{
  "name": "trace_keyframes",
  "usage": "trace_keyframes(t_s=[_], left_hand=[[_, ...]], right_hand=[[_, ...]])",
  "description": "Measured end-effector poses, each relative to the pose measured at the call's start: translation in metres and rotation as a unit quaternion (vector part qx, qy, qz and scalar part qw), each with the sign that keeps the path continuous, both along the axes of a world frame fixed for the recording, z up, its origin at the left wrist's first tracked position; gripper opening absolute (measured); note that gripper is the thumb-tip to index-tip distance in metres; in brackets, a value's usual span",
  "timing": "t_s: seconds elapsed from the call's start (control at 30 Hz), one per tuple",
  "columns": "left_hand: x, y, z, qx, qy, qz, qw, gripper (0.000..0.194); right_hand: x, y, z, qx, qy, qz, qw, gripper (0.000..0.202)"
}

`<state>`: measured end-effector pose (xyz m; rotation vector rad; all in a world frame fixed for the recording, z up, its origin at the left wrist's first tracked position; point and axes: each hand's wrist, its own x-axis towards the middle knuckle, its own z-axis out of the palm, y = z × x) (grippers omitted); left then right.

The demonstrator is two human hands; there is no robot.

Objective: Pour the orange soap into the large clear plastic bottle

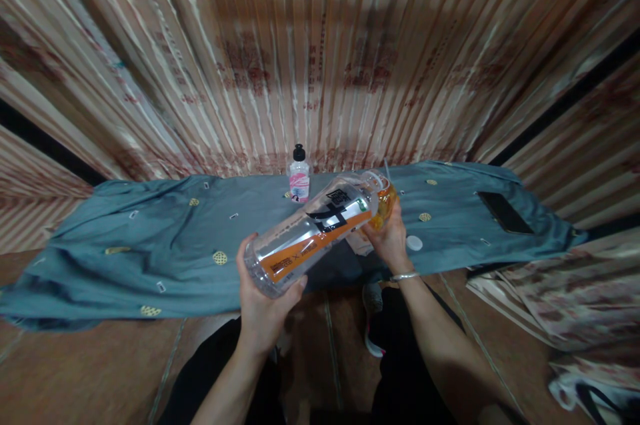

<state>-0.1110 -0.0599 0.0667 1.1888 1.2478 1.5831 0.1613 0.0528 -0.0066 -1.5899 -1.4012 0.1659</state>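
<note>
One clear bottle point(315, 232) is held tilted above the surface point(185, 232), base pinched by the left grip point(265, 312), mouth near the amber container point(383, 208) clasped in the right grip point(390, 238); behind, a black-capped bottle point(299, 182) is seen

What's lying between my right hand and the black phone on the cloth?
In the head view, a round white lid lies on the cloth between your right hand and the phone, nearer the hand.
</note>
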Motion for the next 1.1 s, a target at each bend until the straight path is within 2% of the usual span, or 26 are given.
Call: trace_keyframes(t_s=[0.7, 1.1], left_hand=[[0.0018, -0.0007, 0.0023, -0.019, -0.024, 0.006, 1.000, 0.097], [-0.0013, -0.0002, 0.0007, 0.000, 0.009, -0.001, 1.000, 0.094]], right_hand=[[0.0005, -0.0009, 0.0003, -0.006, -0.015, -0.004, 1.000, 0.102], [0.0014, 0.0008, -0.0018, -0.003, -0.013, -0.002, 1.000, 0.103]])
